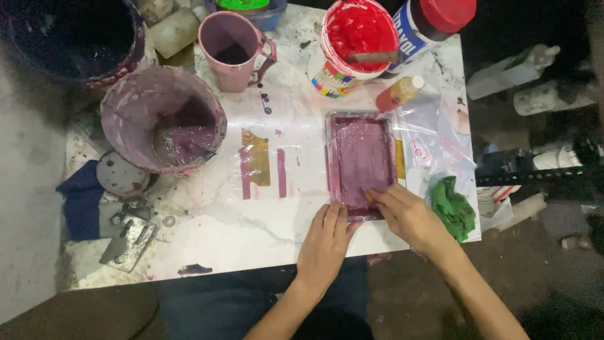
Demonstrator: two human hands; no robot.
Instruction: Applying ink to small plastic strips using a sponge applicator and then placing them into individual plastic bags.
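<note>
From the head camera, a small purple-coated frame (360, 165) lies flat on the white table (264, 233), right of centre, its long side running away from the person. The left hand (325, 242) rests flat and open on the table at the frame's near left corner, fingertips touching its near edge, gripping nothing. The right hand (408, 214) comes in from the right with its fingers (379, 196) pressed on the frame's near right corner; whether it pinches something small there cannot be told.

A clear plastic bag (434, 135) lies just right of the frame, and a green rag (453, 208) sits beside the right wrist at the table's right edge. Left of the frame, purple and ochre smears (263, 165) mark the tabletop, with bare surface between them and the frame.

The far half is crowded: a purple-stained bucket (162, 118) at left, a pink mug (231, 50) behind it, a tub of red paint (355, 44) just beyond the frame, and a small squeeze bottle (397, 93) lying near the frame's far right corner. Metal parts (129, 239) lie near the left front corner. The near strip along the front edge, left of the hands, is open.
</note>
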